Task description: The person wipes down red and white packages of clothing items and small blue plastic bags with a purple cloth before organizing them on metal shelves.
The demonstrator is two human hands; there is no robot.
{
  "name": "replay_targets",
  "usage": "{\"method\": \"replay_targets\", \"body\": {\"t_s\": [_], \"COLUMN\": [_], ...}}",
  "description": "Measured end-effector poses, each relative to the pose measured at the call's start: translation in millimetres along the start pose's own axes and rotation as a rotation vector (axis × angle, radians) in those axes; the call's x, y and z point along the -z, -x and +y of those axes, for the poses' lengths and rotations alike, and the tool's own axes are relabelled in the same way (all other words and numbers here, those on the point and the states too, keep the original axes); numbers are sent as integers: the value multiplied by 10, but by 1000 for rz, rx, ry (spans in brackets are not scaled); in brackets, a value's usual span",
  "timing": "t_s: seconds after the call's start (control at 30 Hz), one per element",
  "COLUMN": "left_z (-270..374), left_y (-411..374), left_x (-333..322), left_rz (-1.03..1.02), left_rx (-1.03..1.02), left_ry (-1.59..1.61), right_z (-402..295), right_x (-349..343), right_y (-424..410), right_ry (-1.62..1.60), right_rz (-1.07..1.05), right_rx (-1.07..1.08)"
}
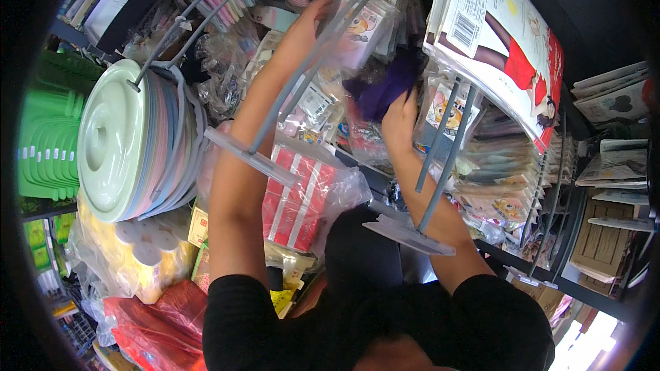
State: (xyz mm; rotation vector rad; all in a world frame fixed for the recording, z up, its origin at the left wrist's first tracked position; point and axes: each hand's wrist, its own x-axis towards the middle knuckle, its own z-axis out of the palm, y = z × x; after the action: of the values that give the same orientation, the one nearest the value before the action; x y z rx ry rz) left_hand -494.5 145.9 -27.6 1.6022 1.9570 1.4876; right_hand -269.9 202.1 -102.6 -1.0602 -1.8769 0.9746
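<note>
Beside a row of clear plastic packets (363, 23) on a metal display hook, my left hand (320, 13) reaches up. Its fingers are partly hidden, so its grip on the packets cannot be told. My right hand (399, 116) grasps a dark purple cloth (384, 87), which bunches above it in front of the shelf. Right of this hand hangs a packet with a cartoon animal (446, 105). Small plastic-wrapped goods (314, 103) lie on the shelf between my arms.
Metal hooks with clear price holders (410, 235) (250, 157) jut out around both forearms. Tights packages (484, 36) hang at upper right. Stacked lidded basins (111, 139) and green plastic baskets (51, 139) stand left. Below are red-and-white wrapped packs (296, 198) and a red plastic bag (160, 327).
</note>
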Motion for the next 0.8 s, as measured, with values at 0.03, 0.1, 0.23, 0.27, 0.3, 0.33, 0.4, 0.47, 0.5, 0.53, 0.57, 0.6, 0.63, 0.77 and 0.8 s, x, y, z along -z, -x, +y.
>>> {"method": "replay_targets", "body": {"t_s": [0.03, 0.1, 0.23, 0.27, 0.3, 0.33, 0.4, 0.47, 0.5, 0.53, 0.57, 0.6, 0.63, 0.77, 0.8], "left_z": [-30, -160, -561, -778, -1142, -1249, -1357, -1349, -1331, -1347, -1378, -1403, -1430, -1403, -1405], "left_y": [86, 257, 587, 654, 690, 609, 345, 48, -92, -182, -243, -261, -227, -109, 5], "left_x": [4, -86, -273, -425, -616, -752, -990, -1224, -1347, -1410, -1440, -1464, -1476, -1415, -1267], "left_rz": [-15, -24, -97, -81, -44, -7, 56, 79, 75, 74, 75, 78, 96, 200, 268], "left_rx": [0, 171, 261, 198, 143, 118, 75, 89, 101, 126, 152, 178, 197, 166, 172], "left_ry": [-45, 191, 27, -171, -326, -359, -444, -471, -483, -488, -489, -487, -476, -204, -49], "right_z": [53, 197, 341, 568, 566, 562, 646, 798, 860, 753, 739, 731, 727, 763, 783], "right_x": [46, 122, 304, 287, 255, 241, 198, 161, 169, 219, 204, 187, 191, 301, 290], "right_y": [141, 333, 399, 374, 385, 371, 358, 380, 381, 363, 375, 419, 429, 397, 433], "right_ry": [83, 251, 352, 445, 458, 480, 498, 512, 520, 557, 463, 369, 274, 375, 368], "right_rz": [-36, -102, -359, -323, -372, -407, -467, -451, -439, -480, -435, -397, -362, -420, -421], "right_rx": [72, 214, -64, 134, 130, 119, 55, 23, 7, 26, 52, 76, 101, 35, 40]}}
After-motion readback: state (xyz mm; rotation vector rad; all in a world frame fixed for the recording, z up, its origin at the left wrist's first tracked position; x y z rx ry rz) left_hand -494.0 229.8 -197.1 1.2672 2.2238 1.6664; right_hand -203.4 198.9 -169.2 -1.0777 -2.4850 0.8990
